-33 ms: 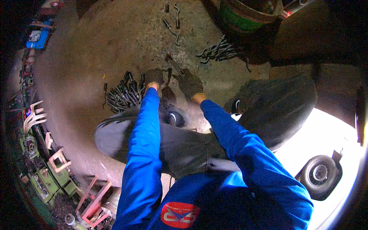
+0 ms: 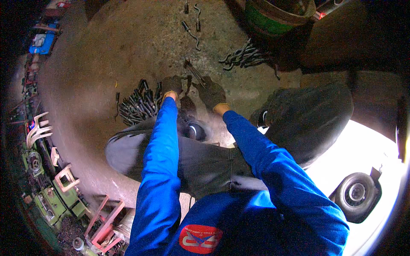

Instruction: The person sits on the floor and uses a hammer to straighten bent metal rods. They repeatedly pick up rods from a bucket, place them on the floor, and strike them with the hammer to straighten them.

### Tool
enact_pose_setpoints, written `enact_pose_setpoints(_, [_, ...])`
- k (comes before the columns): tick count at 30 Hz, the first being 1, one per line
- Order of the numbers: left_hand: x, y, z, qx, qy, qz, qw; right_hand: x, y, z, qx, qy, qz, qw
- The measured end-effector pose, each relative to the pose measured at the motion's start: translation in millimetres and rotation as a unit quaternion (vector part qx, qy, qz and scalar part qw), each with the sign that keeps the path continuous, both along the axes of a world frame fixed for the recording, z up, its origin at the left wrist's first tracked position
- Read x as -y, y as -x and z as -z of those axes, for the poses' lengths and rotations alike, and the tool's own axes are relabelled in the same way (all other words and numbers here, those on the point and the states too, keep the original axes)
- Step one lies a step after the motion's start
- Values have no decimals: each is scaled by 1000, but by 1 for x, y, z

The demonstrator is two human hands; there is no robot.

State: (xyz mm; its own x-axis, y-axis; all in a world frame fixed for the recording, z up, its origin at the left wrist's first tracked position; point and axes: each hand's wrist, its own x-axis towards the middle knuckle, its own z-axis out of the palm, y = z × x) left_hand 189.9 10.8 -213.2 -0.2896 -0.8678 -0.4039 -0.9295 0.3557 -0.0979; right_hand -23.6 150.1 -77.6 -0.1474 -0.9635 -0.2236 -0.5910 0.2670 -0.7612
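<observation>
My left hand (image 2: 172, 86), in a dark glove with a tan cuff, is closed low over the floor. A short dark metal piece (image 2: 188, 83) juts from its fingers; the rest of it is hidden. My right hand (image 2: 212, 95), gloved the same way, grips a pair of tongs (image 2: 196, 74) whose long thin arms point forward and left. Beside my left hand lies a heap of dark metal rods (image 2: 139, 104) with thicker black ends. One similar rod (image 2: 117, 104) lies apart to its left.
Ahead on the concrete floor (image 2: 106, 55) are several wavy rods (image 2: 191, 36). A second rod pile (image 2: 247, 56) sits right of them, below a green drum (image 2: 273, 19). A wheel (image 2: 355, 193) stands at right; chairs (image 2: 38, 130) and green machinery (image 2: 55, 202) line the left.
</observation>
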Motion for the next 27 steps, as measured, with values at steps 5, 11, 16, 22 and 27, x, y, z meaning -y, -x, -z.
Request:
enact_pose_setpoints(5, [10,6,-1,7,6,9,1000,13,2,9,-44,-54,-38,997])
enact_pose_setpoints(11, [13,1,-2,12,10,5,1000,9,-9,6,-56,136,12,989])
enact_pose_setpoints(16, [11,20,-11,19,-12,13,1000,12,10,1,-42,-43,-45,997])
enact_pose_setpoints(22, [18,-2,15,9,33,4,999,12,1,0,-43,18,-42,998])
enact_pose_setpoints(27, [20,-4,26,23,34,19,999,10,-4,9,-13,75,17,997])
